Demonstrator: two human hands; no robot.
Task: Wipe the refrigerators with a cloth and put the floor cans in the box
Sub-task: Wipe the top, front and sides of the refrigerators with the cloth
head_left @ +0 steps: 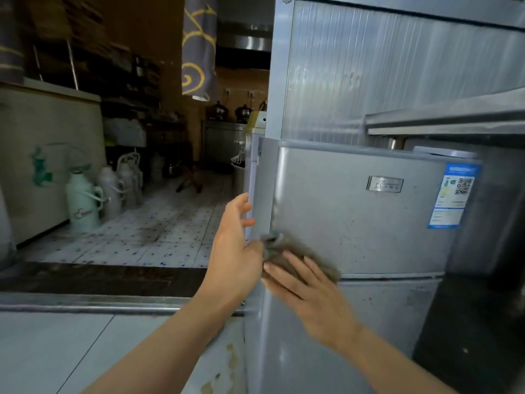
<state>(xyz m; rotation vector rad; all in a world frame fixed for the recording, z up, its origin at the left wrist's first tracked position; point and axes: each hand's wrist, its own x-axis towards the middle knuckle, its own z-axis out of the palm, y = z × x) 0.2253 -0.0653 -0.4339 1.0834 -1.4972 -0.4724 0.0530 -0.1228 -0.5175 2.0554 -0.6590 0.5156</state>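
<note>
The right hand [308, 288] is pressing a grey cloth [298, 255] flat-fingered against the lower left corner of the small refrigerator's upper door [355, 211], just above the seam with the lower door, while the left hand [237, 243] is resting open at that door's left edge, fingers loosely spread and gripping nothing. With only straight fingers pinning the cloth, it is likely to bunch or slip off the slick metal, and a hard push could swing the door. No floor cans are showing.

cloth [298, 257]: blurred, partly under fingers [295, 265] | label [451, 194]: print unreadable | refrigerator [355, 223]: bottom apparently cropped
</note>
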